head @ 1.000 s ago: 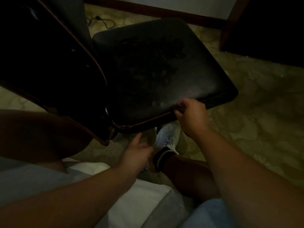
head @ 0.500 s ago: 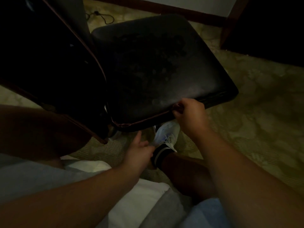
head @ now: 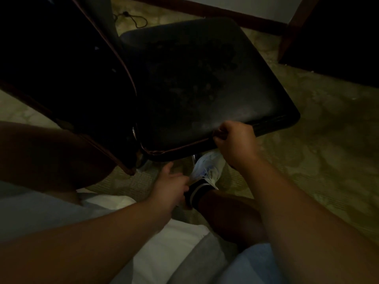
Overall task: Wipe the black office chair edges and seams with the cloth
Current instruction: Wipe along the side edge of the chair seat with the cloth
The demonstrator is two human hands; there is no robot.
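The black office chair has a worn seat (head: 196, 78), with its backrest (head: 61, 68) at the left. A reddish seam (head: 176, 148) runs along the seat's near edge. My right hand (head: 233, 142) is closed in a fist on this edge, where the seam ends. In the dim light no cloth shows in it. My left hand (head: 170, 181) hangs below the seat with its fingers loosely apart and holds nothing. It is next to my white shoe (head: 209, 169) and black sock.
Patterned carpet (head: 307, 160) lies around the chair. A dark wooden cabinet (head: 338, 37) stands at the back right and a cable (head: 131, 17) lies on the floor behind the chair. My bare knee (head: 51, 156) is at the left, under the backrest.
My right hand has edged slightly left along the seat's near edge. My left hand stays below the seat.
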